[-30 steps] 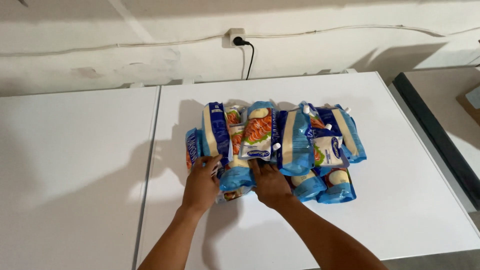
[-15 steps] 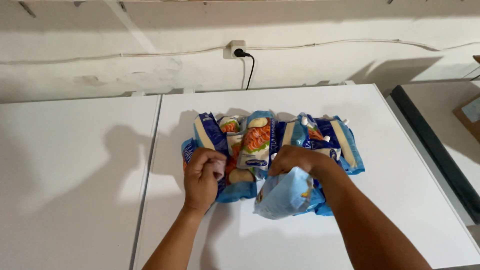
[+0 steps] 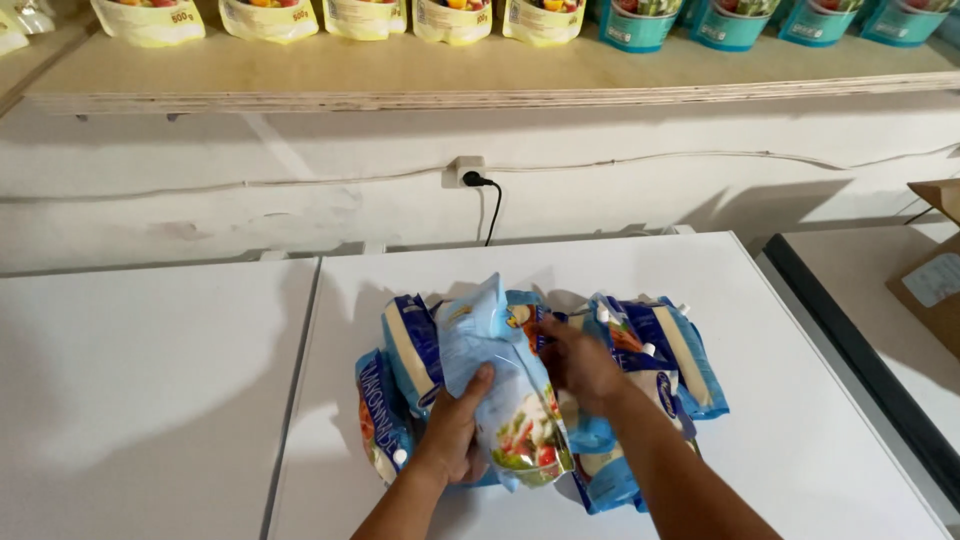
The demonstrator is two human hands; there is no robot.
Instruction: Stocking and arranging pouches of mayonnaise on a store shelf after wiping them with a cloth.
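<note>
A: While your left hand [image 3: 452, 432] is clamped on that light-blue pouch [image 3: 497, 385], where's the pouch sitting?

B: Lifted and tilted over the pile of blue pouches [image 3: 640, 375], mid-table [image 3: 760, 330], nearer the front edge. Thumb's on its face, fingers wrapped behind.

A: And your right hand [image 3: 578, 365]?

B: Resting on the pile just right of the held pouch, touching its edge. Fingers curled, but can't tell if it's gripping anything.

A: Anything else nearby?

B: Shelf [image 3: 480, 75] on the back wall carries yellow bags [image 3: 350, 15] and teal tubs [image 3: 725, 20]. Wall socket [image 3: 465, 172] below it, cable plugged in.

Wall socket [image 3: 464, 171], shelf [image 3: 400, 80], cardboard box [image 3: 935, 285].
</note>
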